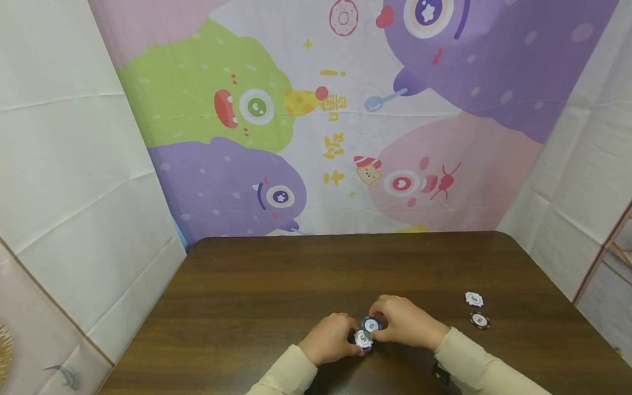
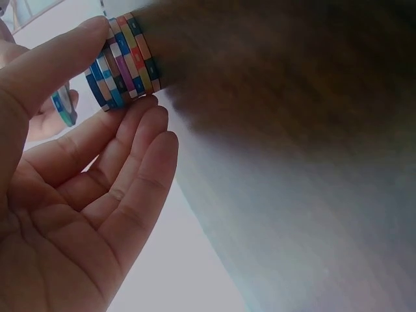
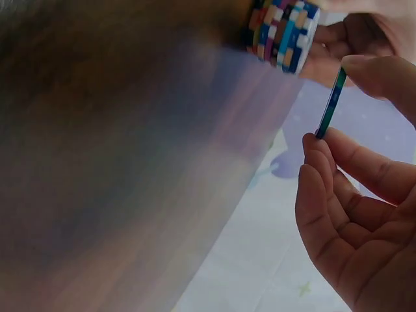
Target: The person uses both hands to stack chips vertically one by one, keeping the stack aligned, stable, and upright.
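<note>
A short stack of poker chips [image 2: 123, 65] in several colours stands on the table, its top chip white in the head view. My left hand [image 1: 329, 339] grips this stack between thumb and fingers. Between the thumb and fingertips of my right hand [image 1: 407, 322] is a single blue-green poker chip [image 1: 371, 325], pinched by its edge. In the head view that chip partly overlaps the stack's far side; in the right wrist view the chip [image 3: 332, 101] is apart from the stack [image 3: 282, 34].
On the right side of the brown wooden table [image 1: 276, 280] lie a white poker chip [image 1: 474, 299] and a dark-rimmed poker chip [image 1: 479, 320]. A small black object [image 1: 441, 373] is by the right sleeve. A cartoon-printed cloth [image 1: 316, 126] hangs behind the table.
</note>
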`<state>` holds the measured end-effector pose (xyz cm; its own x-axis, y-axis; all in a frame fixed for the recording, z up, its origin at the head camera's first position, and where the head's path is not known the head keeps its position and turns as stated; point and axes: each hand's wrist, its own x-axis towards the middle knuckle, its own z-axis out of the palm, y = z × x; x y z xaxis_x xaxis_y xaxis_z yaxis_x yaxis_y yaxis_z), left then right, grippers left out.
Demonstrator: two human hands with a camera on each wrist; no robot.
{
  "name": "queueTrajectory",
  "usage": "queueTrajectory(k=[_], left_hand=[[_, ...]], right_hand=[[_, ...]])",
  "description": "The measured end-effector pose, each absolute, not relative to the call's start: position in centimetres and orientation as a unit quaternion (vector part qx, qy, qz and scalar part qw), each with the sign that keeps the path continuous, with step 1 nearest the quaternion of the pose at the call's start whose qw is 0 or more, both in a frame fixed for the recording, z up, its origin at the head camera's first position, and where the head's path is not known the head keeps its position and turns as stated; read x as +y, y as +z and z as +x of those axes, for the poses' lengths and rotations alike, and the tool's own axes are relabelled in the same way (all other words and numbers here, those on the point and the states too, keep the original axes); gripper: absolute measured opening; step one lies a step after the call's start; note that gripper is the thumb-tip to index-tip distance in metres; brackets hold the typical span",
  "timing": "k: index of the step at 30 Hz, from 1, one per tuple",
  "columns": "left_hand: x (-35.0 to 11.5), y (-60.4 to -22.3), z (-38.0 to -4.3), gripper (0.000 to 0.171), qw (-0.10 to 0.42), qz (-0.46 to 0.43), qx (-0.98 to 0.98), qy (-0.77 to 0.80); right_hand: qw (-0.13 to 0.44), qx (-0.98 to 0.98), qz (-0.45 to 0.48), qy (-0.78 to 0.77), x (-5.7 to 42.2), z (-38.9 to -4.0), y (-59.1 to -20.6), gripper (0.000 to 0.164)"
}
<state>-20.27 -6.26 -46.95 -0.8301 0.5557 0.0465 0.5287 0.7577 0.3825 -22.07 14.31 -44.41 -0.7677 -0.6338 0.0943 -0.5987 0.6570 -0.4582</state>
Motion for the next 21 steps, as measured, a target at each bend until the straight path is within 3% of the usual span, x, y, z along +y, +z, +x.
queueTrajectory(k=[14,21], left_hand=[[-6.3,-47.0,-20.2,0.025,0.034,0.285,0.936,0.202],[-6.3,-46.9,-20.1,0.033,0.036,0.29,0.933,0.209]], right_hand=[[0.054,0.898,-0.369,-0.231,12.9,-21.6,-45.3,0.025],[0.052,0.9,-0.373,-0.219,12.7,-21.4,-45.5,0.027]])
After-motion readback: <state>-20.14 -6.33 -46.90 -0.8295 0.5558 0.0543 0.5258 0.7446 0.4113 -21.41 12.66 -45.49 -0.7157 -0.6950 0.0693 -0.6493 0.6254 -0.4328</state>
